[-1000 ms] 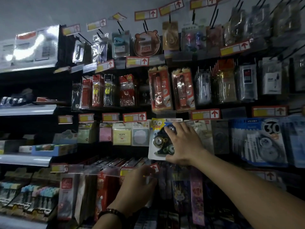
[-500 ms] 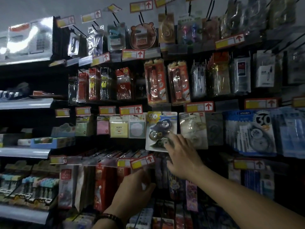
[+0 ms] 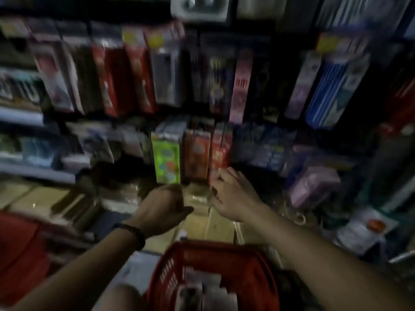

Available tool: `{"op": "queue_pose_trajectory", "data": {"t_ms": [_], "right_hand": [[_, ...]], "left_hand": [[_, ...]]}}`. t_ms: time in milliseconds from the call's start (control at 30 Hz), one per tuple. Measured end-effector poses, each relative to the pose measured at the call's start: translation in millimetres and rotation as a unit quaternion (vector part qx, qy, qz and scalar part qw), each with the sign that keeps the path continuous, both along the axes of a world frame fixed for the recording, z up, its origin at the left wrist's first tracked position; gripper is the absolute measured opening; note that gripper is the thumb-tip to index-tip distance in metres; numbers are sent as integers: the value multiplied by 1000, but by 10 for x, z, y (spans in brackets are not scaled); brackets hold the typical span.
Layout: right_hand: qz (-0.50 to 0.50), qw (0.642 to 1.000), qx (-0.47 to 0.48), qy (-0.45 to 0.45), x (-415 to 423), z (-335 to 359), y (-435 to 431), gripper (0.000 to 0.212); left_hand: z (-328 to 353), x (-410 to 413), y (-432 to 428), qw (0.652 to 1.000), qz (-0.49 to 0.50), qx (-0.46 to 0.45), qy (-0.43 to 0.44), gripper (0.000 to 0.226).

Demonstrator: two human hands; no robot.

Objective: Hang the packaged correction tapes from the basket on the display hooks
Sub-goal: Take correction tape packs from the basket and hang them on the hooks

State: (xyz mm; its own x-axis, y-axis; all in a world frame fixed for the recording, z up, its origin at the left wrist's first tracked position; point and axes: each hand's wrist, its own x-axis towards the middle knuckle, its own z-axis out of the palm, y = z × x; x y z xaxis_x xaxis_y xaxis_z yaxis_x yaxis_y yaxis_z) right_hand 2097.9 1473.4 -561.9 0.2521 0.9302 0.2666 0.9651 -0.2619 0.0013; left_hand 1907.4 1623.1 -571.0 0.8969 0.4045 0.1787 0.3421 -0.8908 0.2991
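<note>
The view is blurred and points down. A red basket [image 3: 203, 251] stands low in the middle, with pale packaged correction tapes [image 3: 202, 288] lying inside. My left hand [image 3: 162, 209], with a dark wristband, hovers above the basket's far left rim, fingers curled under and hidden. To its right, my right hand [image 3: 234, 195] hangs over the lowest shelf with bent, parted fingers and nothing in it. A white pack [image 3: 198, 9] hangs at the top edge; blur hides what it is.
Rows of hanging packs [image 3: 139, 72] fill the upper display. Green and orange boxes [image 3: 167, 160] stand just beyond my hands. A purple pouch [image 3: 314, 187] lies to the right, cardboard boxes [image 3: 38, 198] to the left, and something red [image 3: 18, 254] at the lower left.
The view has swung down from the hooks to the basket. My right hand has let go of the hung correction tape pack, and both hands have dropped toward the basket.
</note>
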Motion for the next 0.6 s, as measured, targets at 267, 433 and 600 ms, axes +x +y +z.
{"op": "queue_pose_trajectory", "data": {"t_ms": [267,433,600], "right_hand": [[-84,970,-141,180,-209,-1876,-546,21],[-134,923,-239,269,-286,-2822,-664,17],[-175,872,-317,331,-246,-3689,-568,26]], "left_hand": [[-1400,-35,-357,988,-39,-54,141,20],[-2144,68,-286,978,-8,-118,173,16],[-2814,276,-89,950,11,-183,253,23]]}}
